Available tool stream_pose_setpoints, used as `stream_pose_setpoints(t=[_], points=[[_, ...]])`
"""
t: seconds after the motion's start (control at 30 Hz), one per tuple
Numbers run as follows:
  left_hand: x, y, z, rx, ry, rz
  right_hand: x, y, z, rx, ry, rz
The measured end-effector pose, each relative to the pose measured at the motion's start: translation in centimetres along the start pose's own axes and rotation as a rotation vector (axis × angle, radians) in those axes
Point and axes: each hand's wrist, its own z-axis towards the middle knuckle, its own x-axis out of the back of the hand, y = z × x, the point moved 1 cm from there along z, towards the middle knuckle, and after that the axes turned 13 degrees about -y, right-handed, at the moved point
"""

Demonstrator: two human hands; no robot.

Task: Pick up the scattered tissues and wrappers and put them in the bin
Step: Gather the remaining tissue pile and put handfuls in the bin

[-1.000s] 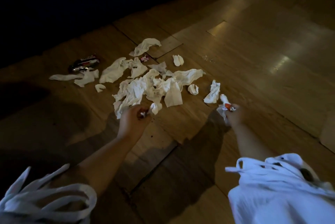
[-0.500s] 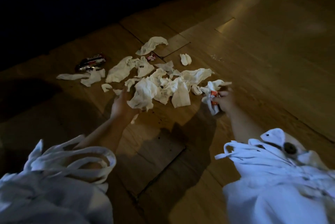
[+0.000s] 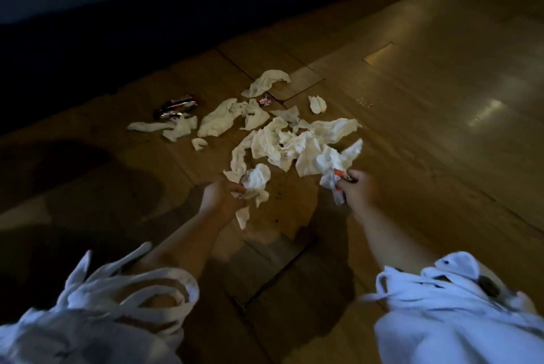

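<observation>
Left hand [image 3: 219, 197] clutches a crumpled tissue [image 3: 259, 178], right hand [image 3: 357, 191] grips an orange wrapper [image 3: 338, 173] plus tissue, likely bunching handfuls for fewer bin trips

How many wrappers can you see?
3. A dark shiny wrapper far left, a small red wrapper by the farthest tissue, an orange wrapper in the right hand. Tissues may hide more.

The left hand [image 3: 219, 196] grips tissues [image 3: 258, 177], the right hand [image 3: 357, 191] tissues and seemingly a wrapper [image 3: 338, 173].
</observation>
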Motion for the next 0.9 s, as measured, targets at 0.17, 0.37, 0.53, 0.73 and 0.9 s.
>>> stream_pose_setpoints(t=[0.17,0.37,0.53,0.73,0.9], points=[[2.9,-0.1,-3.7,-0.012,-0.025,-0.216,-4.2,-1.8,-2.6,-0.077,-0.042,0.291],[8.9,-1.0,-10.3,-0.067,-0.082,-0.405,-11.0,-7.6,-8.5,-0.059,-0.299,0.464],[16.6,-4.0,-17.5,-0.047,-0.002,-0.487,-17.8,-13.3,-14.2,-0.037,-0.528,0.524],[25.5,-10.3,-24.9,-0.021,0.181,-0.549,-26.8,-20.7,-20.6,0.058,-0.689,0.386],[32.1,-14.8,-31.6,-0.158,0.326,-0.813,-34.7,-27.3,-26.1,0.174,-0.758,0.339]])
